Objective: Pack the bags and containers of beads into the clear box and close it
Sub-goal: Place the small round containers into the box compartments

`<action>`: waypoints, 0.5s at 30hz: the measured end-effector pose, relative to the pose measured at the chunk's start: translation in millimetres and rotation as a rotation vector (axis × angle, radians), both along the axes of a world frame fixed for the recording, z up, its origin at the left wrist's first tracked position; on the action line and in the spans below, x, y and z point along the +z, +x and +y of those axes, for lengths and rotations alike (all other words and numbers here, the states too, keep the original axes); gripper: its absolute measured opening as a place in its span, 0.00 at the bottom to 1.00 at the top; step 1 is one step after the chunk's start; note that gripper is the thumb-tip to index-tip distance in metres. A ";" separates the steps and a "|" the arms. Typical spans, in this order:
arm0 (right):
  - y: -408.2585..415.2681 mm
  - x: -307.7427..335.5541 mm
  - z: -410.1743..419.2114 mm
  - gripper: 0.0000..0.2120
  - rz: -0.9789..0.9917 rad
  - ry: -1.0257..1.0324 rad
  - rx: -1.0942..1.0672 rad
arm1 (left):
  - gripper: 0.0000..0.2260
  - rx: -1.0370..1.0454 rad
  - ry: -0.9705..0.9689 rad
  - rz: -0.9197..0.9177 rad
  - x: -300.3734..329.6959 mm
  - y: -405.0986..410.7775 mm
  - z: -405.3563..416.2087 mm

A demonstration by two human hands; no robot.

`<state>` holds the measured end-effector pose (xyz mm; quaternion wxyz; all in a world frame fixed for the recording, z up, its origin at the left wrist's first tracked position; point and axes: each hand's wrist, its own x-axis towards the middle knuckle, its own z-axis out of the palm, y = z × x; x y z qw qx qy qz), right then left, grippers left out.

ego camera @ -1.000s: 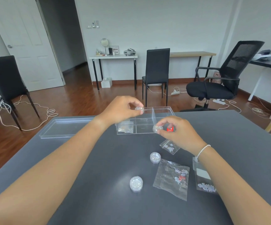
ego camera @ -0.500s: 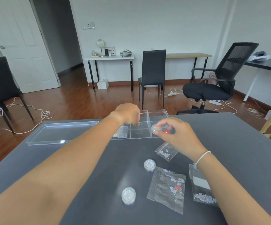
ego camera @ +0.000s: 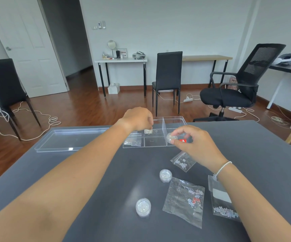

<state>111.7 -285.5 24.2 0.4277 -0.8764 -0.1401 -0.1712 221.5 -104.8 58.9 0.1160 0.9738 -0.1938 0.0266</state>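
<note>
Now left hand (ego camera: 139, 119) sets jar (ego camera: 148, 131) inside clear box (ego camera: 175, 118), seemingly middle compartment.

A room with pale grey-white walls (ego camera: 193, 23) and a glossy reddish wooden floor (ego camera: 82, 109). A white panelled door (ego camera: 22, 49) stands at left beside a dark open doorway (ego camera: 68, 35). Against the far wall, a white side table (ego camera: 122, 59) holds a round mirror (ego camera: 111, 44). A black dining chair (ego camera: 168, 75) stands near it. A black mesh office chair (ego camera: 242, 84) sits right. White cables (ego camera: 36, 117) trail across the floor.
</note>
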 end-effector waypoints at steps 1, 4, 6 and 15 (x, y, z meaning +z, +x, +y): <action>0.1 0.3 0.3 0.06 0.005 0.014 0.003 | 0.04 -0.010 -0.057 -0.010 0.7 -3.7 5.3; 1.8 0.9 1.0 0.06 0.015 0.072 0.001 | 0.05 -0.002 -0.279 -0.050 -4.4 -17.9 25.3; 5.0 3.3 2.8 0.06 0.013 0.092 -0.004 | 0.05 0.008 -0.422 -0.092 -13.7 -29.5 41.4; 52.7 22.8 23.5 0.01 0.064 -0.075 -0.036 | 0.10 0.062 -0.666 -0.088 -49.1 -58.4 84.8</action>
